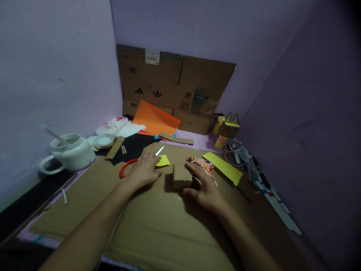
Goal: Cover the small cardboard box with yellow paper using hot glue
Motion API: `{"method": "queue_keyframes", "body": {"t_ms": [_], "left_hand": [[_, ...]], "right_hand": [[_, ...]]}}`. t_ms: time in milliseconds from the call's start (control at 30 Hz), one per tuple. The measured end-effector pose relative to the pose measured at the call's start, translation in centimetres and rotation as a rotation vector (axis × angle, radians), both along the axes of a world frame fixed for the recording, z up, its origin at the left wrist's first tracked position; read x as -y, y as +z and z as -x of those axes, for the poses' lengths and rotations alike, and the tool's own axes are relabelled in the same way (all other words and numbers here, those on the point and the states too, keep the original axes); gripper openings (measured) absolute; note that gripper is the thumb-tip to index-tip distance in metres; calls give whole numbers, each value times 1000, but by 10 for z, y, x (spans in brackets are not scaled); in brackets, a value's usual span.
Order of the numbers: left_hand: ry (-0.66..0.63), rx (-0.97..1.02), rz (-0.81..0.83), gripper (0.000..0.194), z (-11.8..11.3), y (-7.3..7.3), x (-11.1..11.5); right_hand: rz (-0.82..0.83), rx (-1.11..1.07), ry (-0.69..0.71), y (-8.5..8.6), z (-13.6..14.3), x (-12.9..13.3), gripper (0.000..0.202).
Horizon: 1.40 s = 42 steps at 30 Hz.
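A small cardboard box [182, 176] sits on the cardboard sheet [158, 222] in the middle. My right hand [204, 188] is at its right side, fingers curved and apart, the fingertips at the box's edge; whether they press on it is unclear. Red-handled scissors [128, 164] lie to the left, partly covered by my left hand [146, 169], their blades pointing away. My left hand rests palm down with its fingers slightly spread, beside a small yellow paper piece [163, 160]. Past my right hand lies a colourful patterned piece [201, 162].
A white pot [73, 152] with a handle stands at left by a dark flat object [31, 201]. Orange paper [155, 118] leans on an upright cardboard panel [169, 79] behind. Yellow paper [224, 168], a cardboard-headed figure [227, 131] and cables [237, 153] are at right.
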State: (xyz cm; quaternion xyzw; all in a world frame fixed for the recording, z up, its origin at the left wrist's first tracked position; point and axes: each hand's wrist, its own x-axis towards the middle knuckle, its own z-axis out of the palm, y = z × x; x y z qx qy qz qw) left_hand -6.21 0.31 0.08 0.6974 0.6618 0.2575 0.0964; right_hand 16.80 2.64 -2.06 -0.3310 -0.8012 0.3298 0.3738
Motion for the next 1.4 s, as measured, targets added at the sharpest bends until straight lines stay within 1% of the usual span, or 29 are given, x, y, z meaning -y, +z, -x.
{"method": "queue_keyframes", "body": {"t_ms": [67, 167, 267, 333, 400, 467, 633, 700, 767, 833, 900, 967, 1033, 1100, 1167, 1233, 1400], "left_hand": [[6, 24, -5, 39, -1, 1, -1], [3, 110, -14, 39, -4, 5, 1], [-70, 249, 33, 40, -13, 10, 6], [-143, 345, 96, 47, -21, 12, 11], [-199, 428, 143, 55, -29, 11, 14], [-224, 492, 162, 61, -35, 7, 15], [-181, 558, 186, 61, -40, -3, 12], [-169, 573, 196, 59, -40, -6, 11], [-155, 592, 201, 55, -39, -6, 11], [-130, 616, 198, 50, -37, -5, 10], [-98, 647, 189, 45, -33, -3, 9], [-81, 688, 192, 42, -29, 0, 7], [-109, 741, 225, 44, -25, 3, 7], [-180, 796, 279, 54, -24, 6, 7], [-247, 842, 330, 63, -26, 7, 9], [-290, 891, 373, 66, -30, 9, 11], [-314, 999, 435, 59, -39, 15, 15]], "right_hand": [[13, 6, -4, -1, -1, 1, 77], [22, 4, -7, -4, -2, 1, 80], [41, 18, -14, -4, -2, 1, 79], [40, 25, -24, -3, -2, 1, 77], [28, 28, -47, -1, -1, 3, 76], [28, 42, -79, 0, 0, 6, 77], [-7, 151, -173, -2, 9, 16, 93], [11, 158, -188, -4, 11, 17, 94], [69, 106, -180, -4, 12, 16, 89], [153, 6, -174, -3, 12, 14, 82], [266, -106, -164, 0, 11, 11, 75], [400, -209, -122, 5, 9, 8, 70], [524, -304, -68, 9, 7, 7, 67], [619, -392, -18, 11, 6, 7, 66], [674, -440, 21, 11, 4, 8, 67], [698, -442, 46, 9, 3, 8, 67], [701, -435, 62, 9, 4, 9, 66]]}}
